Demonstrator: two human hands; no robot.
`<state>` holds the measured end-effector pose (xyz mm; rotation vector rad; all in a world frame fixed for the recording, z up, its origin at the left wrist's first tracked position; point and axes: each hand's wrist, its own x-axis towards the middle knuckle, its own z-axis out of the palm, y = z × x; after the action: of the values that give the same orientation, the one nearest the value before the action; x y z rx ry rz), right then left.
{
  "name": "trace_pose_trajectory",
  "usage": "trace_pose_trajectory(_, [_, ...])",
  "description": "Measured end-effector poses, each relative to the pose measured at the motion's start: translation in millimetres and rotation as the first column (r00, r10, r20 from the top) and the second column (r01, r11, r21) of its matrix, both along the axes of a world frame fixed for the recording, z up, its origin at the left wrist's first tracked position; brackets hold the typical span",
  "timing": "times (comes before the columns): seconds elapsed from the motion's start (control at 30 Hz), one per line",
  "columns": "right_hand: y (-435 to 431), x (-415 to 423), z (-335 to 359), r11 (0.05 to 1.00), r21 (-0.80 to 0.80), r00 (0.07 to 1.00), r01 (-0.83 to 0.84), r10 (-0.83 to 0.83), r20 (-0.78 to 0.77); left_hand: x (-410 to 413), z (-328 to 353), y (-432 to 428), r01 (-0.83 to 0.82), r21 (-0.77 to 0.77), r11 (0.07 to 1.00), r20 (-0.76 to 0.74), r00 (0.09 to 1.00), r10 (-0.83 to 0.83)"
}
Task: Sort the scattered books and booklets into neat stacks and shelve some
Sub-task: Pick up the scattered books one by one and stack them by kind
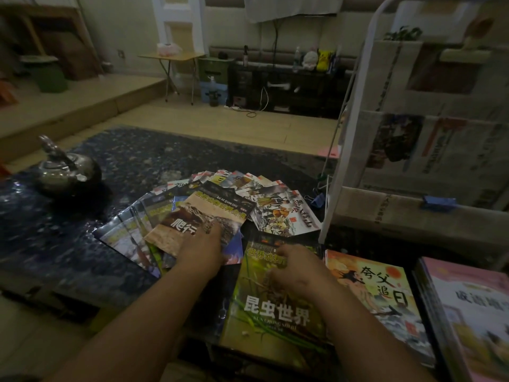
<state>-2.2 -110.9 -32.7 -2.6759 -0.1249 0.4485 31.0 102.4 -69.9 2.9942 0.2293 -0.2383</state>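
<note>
We see dark, speckled, glossy tabletop [68, 244]; pale wood floor [220, 125] beyond. Thin glossy booklets [212, 208] fanned mid-frame, our left hand [203, 246] flat on top. Our right hand [300, 268] on green book [275, 318], lower centre, grip unclear.

Quick tally from us: we count two hands, the left hand [202, 249] and the right hand [298, 268]. One metal kettle [66, 169] on the far left. Three big covers in a row near right: one green book [275, 307], one orange book [380, 299], one pink book [473, 312]. Two blue binder clips, the left clip [318, 201] and the right clip [438, 203], by one white rack [334, 194]. The fanned booklets [275, 205] overlap too much, so we can't give a number there
</note>
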Motion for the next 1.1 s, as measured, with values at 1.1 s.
trace_pose_trajectory(1.1, [-19, 11, 12, 0.869, 0.323, 0.926, 0.374, -0.367, -0.086, -15, 39, -46, 0.107, -0.254, 0.961, 0.079, 0.993, -0.089])
